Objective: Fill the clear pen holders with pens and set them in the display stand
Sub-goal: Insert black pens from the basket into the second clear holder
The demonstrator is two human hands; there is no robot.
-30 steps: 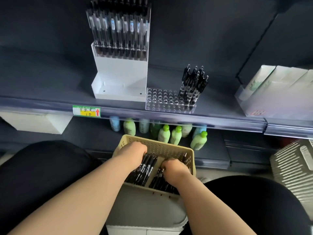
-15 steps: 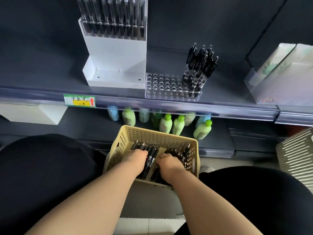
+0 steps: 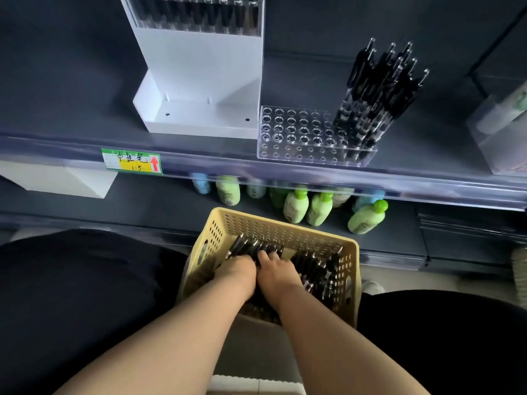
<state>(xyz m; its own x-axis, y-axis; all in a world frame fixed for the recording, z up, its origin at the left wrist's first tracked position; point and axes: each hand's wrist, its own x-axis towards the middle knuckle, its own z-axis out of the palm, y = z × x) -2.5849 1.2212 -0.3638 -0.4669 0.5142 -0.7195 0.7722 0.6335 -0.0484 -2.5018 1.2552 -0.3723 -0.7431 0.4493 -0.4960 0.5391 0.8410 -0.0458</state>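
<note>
Yellow basket [image 3: 281,228]: hands now touching, formerly apart.

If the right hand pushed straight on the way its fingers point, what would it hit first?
Most likely the loose pens it already rests on, then the far wall of the basket. The right hand points forward and down; depth is unclear.

Upper shelf [image 3: 71,109]: white display stand [image 3: 199,81] centre-top; clear pen holder [image 3: 299,138] just right.
Lower shelf [image 3: 148,201]: green bottles [image 3: 319,208].

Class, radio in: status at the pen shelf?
Both hands, left and right, down in basket among pens. Clear holder mostly unfilled. Nothing blocking.
</note>
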